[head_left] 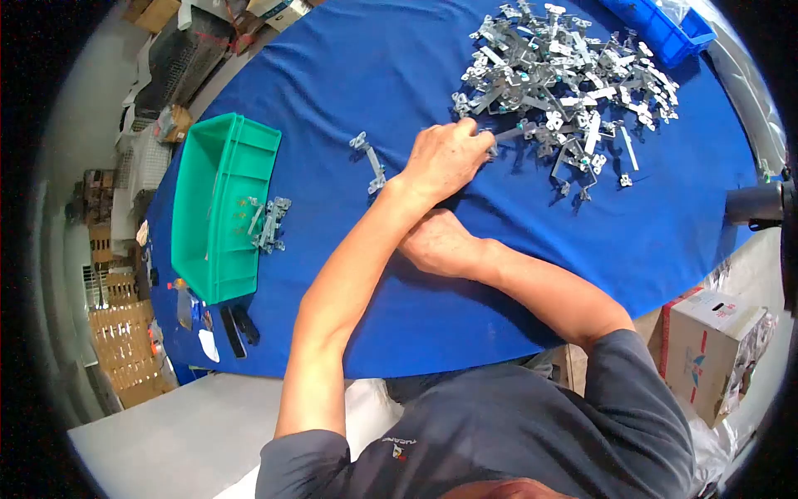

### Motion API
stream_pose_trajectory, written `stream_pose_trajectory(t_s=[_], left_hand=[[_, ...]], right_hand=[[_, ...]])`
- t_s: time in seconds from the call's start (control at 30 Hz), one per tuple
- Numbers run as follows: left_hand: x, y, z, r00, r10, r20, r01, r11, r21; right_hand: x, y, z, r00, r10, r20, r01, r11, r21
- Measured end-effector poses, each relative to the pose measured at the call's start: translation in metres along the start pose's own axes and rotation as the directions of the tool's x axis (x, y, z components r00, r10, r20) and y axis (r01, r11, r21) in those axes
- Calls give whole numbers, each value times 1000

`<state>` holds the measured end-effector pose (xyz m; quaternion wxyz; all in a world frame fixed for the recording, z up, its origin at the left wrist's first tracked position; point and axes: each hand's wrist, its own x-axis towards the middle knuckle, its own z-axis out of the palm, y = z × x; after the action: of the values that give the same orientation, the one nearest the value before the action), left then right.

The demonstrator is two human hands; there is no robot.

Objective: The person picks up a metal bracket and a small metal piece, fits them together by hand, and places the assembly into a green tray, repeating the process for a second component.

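My left hand (449,156) reaches to the near left edge of a heap of small metal brackets (565,75). Its fingers are closed on a metal bracket (509,133), which points toward the heap. Beneath my left forearm, my right hand (443,243) lies close to the cloth; its fingers are hidden by the left arm, so its grip does not show. Left of my left hand, one or more joined brackets (372,162) lie on the blue cloth. A smaller group of brackets (270,226) sits against the side of a green plastic bin (241,279).
A blue tray (683,37) stands at the far right behind the heap. Near the green bin lie a black phone-like object (233,331) and a white scrap (209,345). A cardboard box (702,349) stands beyond the right table edge. A dark cylindrical fixture (755,205) juts in at right.
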<state>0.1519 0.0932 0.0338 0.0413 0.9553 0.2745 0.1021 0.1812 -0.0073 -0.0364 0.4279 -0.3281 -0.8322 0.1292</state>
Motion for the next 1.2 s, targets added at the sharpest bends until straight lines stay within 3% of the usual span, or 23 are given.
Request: stream_pose_trajectory(t_s=[0.07, 0.1, 0.17, 0.23, 0.43, 0.6, 0.7, 0.83, 0.97, 1.17, 1.2], left_hand=[[-10, 1, 5, 1000, 19, -3, -19, 998, -58], [-17, -1, 4, 1000, 23, -2, -23, 997, -73], [-34, -4, -10, 999, -18, -28, 14, 991, -131], [-53, -9, -27, 988, -86, -126, 64, 984, -169], [-100, -42, -44, 859, -383, -339, 384, 921, -68], [-115, -39, -36, 863, -481, -155, 485, 875, -12], [-120, -27, -50, 806, -570, -162, 578, 816, 6], [-128, -52, -54, 662, -724, -193, 745, 663, 72], [-136, -88, -35, 767, -634, -96, 642, 758, 115], [-98, -86, -44, 759, -585, 287, 616, 788, -24], [-93, -79, -42, 760, -587, 279, 611, 792, 1]], right_hand=[[-1, 0, 1, 1000, -26, -6, 26, 999, 23], [-6, 3, 7, 997, -16, 71, 14, 1000, 17], [1, 3, 5, 998, -48, -41, 50, 997, 54], [1, -5, -9, 988, 50, 143, -54, 998, 23], [8, -11, -20, 990, 50, 135, -51, 999, 5], [8, -12, -21, 988, 68, 140, -69, 998, 3], [8, -12, -22, 986, 71, 148, -72, 997, 1], [9, -12, -22, 987, 80, 138, -83, 996, 16], [9, -11, -22, 990, 67, 123, -71, 997, 32], [6, -11, -19, 988, 56, 146, -58, 998, 10], [7, -11, -20, 989, 25, 147, -28, 999, 16]])
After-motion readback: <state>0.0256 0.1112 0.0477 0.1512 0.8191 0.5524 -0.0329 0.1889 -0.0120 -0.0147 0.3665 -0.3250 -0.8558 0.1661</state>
